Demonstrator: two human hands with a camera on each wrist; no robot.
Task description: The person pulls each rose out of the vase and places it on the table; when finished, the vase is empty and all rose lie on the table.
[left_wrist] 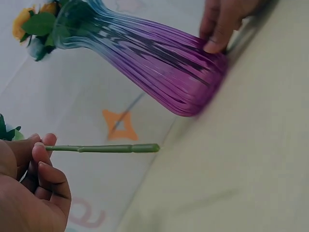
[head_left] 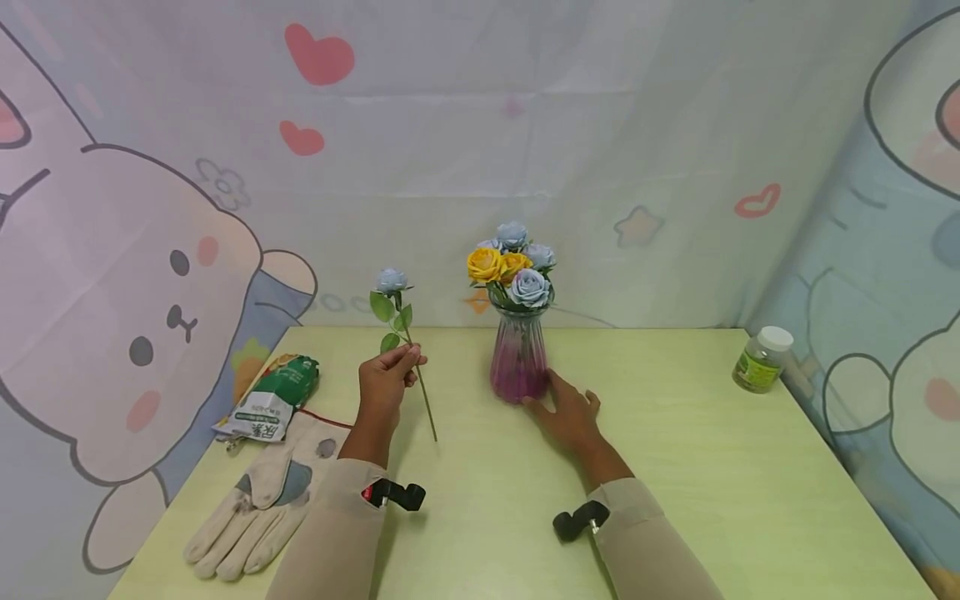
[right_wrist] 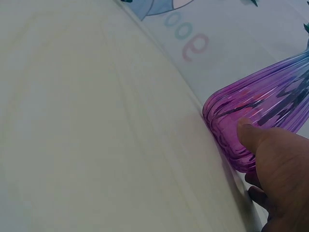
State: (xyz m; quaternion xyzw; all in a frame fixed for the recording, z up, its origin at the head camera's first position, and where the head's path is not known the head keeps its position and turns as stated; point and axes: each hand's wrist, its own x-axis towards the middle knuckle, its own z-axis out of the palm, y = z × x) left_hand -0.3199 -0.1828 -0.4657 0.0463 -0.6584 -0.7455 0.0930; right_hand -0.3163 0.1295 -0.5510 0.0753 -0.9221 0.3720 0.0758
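Note:
Between thumb and fingertips my left hand (head_left: pixel 386 382) pinches the stem of a single light-blue artificial rose (head_left: pixel 392 281). It is held upright, a few green leaves on it, and the bare stem end (left_wrist: pixel 145 148) points down over the table. To its right stands a ribbed glass vase (head_left: pixel 519 358), clear-blue at the neck and purple at the base. Blue roses (head_left: pixel 530 287) and yellow roses (head_left: pixel 485 264) fill its mouth. My right hand (head_left: pixel 567 417) holds the vase low on its right side, thumb (right_wrist: pixel 248 135) across the purple glass.
On the left of the pale green table (head_left: pixel 480 517) lie whitish work gloves (head_left: pixel 255 508) and a green-and-white packet (head_left: pixel 277 396). A small jar with a white lid (head_left: pixel 762 360) stands at the right edge. Behind hangs a printed cloth (head_left: pixel 600 125).

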